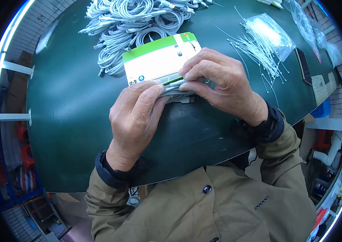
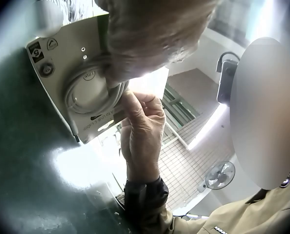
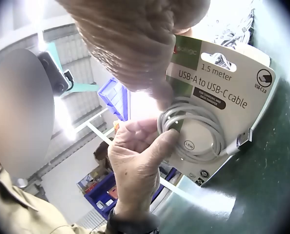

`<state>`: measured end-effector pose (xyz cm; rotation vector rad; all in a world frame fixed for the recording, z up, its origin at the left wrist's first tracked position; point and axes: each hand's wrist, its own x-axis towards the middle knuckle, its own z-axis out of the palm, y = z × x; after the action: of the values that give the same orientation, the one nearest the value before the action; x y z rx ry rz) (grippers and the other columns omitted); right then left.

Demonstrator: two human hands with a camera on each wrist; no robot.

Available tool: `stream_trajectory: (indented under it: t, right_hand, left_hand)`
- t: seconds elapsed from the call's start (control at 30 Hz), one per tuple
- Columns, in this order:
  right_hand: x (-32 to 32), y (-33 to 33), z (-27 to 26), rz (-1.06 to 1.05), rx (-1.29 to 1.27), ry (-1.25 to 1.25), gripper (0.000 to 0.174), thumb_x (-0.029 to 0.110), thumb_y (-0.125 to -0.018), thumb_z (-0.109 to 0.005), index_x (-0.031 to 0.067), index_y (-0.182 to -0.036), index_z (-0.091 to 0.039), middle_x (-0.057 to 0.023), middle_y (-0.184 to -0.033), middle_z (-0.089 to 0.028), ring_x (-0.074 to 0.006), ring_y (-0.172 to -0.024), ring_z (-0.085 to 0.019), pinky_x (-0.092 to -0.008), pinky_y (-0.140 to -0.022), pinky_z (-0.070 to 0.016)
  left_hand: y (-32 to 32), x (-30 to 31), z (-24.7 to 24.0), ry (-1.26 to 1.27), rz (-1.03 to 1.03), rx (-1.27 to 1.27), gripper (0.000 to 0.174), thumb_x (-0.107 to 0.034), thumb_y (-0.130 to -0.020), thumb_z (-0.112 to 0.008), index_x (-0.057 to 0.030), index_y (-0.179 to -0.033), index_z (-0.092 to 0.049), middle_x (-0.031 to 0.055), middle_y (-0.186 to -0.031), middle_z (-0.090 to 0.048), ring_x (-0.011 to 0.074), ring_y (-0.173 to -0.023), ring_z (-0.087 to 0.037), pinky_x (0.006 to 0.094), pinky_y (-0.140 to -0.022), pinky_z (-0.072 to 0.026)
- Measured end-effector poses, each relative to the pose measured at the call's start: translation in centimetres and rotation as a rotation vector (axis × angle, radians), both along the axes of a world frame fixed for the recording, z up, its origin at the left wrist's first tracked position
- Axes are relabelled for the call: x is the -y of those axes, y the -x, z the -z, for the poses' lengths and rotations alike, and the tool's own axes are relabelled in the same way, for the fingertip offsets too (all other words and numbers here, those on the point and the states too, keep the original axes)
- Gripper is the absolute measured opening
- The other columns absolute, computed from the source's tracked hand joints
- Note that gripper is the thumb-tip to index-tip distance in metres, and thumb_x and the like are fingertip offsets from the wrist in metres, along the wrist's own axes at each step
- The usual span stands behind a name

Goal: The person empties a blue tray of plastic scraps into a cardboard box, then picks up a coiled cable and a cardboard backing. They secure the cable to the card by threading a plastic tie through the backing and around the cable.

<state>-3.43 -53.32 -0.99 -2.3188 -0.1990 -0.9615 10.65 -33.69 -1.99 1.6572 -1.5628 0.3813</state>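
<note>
A grey USB cable (image 1: 174,89), wound in a coil, lies against the printed side of a white and green packaging card (image 1: 155,64). The card is tilted over the table, and its print (image 3: 212,87) reads USB-A to USB-C cable. At the left side of the coil, my left hand (image 1: 134,115) pinches cable and card together, its thumb over the loops in the right wrist view. My right hand (image 1: 223,80) pinches the other side, thumb on the coil and fingers behind the card. One metal USB plug (image 3: 243,138) sticks out past the card's edge.
Beyond the card lies a heap of coiled grey cables (image 1: 134,20). White cable ties (image 1: 259,52) spread from a clear plastic bag (image 1: 274,34) at the back right. A dark phone-like slab (image 1: 303,66) lies near the right edge of the green table (image 1: 70,133).
</note>
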Motion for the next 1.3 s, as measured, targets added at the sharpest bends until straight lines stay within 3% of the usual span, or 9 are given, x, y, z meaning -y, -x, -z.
stream_trajectory:
  t: [0.57,0.77,0.9,0.93,1.03,1.17,1.3]
  right_hand:
    - [0.2,0.3,0.4,-0.021,-0.026,-0.003,0.02,0.005,-0.08,-0.084,0.003,-0.087,-0.065,-0.0089,-0.095,-0.069,-0.0284,-0.09,-0.069,-0.039,-0.079,-0.0564]
    - [0.8,0.5,-0.2,-0.05,-0.061,0.003,0.026,0.003,-0.075,-0.088,0.0026,-0.095,-0.072,-0.0102,-0.099,-0.073,-0.0271,-0.091,-0.072,-0.0356,-0.078,-0.0591]
    - [3.7,1.6,-2.6,0.199,-0.121,-0.203,0.018,0.008,-0.088,-0.082,0.0003,-0.102,-0.074,-0.0095,-0.09,-0.074,-0.0181,-0.083,-0.071,-0.03,-0.075,-0.0567]
    - [5.2,2.1,-3.0,0.314,-0.134,-0.229,0.017,0.012,-0.093,-0.077,-0.002,-0.101,-0.075,-0.0087,-0.081,-0.072,-0.0143,-0.074,-0.068,-0.0287,-0.07,-0.0539]
    - [9.7,4.1,-2.6,0.577,-0.334,-0.078,0.019,0.015,-0.089,-0.077,-0.0036,-0.093,-0.075,-0.0169,-0.078,-0.072,-0.0256,-0.07,-0.069,-0.0368,-0.067,-0.0552]
    - [10.0,5.7,-1.7,0.572,-0.504,-0.063,0.024,0.022,-0.086,-0.078,-0.0021,-0.09,-0.077,-0.0186,-0.078,-0.073,-0.0312,-0.072,-0.071,-0.039,-0.07,-0.0567]
    - [5.9,8.1,-2.8,0.601,-0.742,0.021,0.032,0.031,-0.084,-0.082,-0.0003,-0.086,-0.077,-0.0189,-0.078,-0.074,-0.0358,-0.077,-0.073,-0.0433,-0.072,-0.0575]
  left_hand:
    - [0.9,0.5,-0.6,-0.036,-0.042,0.116,0.026,0.012,-0.075,-0.082,0.0005,-0.094,-0.069,0.0161,-0.095,-0.074,0.0298,-0.085,-0.075,0.0367,-0.074,-0.0611]
    - [0.7,0.4,-0.7,-0.062,-0.032,0.098,0.026,0.013,-0.076,-0.079,0.001,-0.096,-0.068,0.018,-0.096,-0.073,0.0346,-0.086,-0.074,0.0401,-0.077,-0.0602]
    - [0.7,0.1,-0.8,-0.071,-0.043,0.064,0.025,0.013,-0.076,-0.078,0.0011,-0.095,-0.067,0.0183,-0.097,-0.073,0.036,-0.087,-0.073,0.0409,-0.079,-0.0595]
    - [0.7,0.0,-0.9,-0.063,-0.042,0.056,0.025,0.013,-0.076,-0.078,0.001,-0.095,-0.067,0.0183,-0.098,-0.073,0.0357,-0.087,-0.073,0.0406,-0.079,-0.0594]
    - [0.7,0.1,-1.0,-0.065,-0.048,0.034,0.024,0.012,-0.077,-0.078,0.0008,-0.095,-0.067,0.0183,-0.099,-0.073,0.0351,-0.088,-0.073,0.0399,-0.079,-0.0591]
    - [0.5,0.0,-1.2,-0.077,-0.039,0.046,0.023,0.012,-0.078,-0.077,0.001,-0.095,-0.066,0.0177,-0.098,-0.072,0.0331,-0.086,-0.073,0.0381,-0.077,-0.0589]
    - [0.2,-0.3,-1.1,-0.084,-0.023,0.04,0.022,0.013,-0.079,-0.076,0.0014,-0.095,-0.066,0.0165,-0.098,-0.071,0.0305,-0.084,-0.072,0.0363,-0.075,-0.0588]
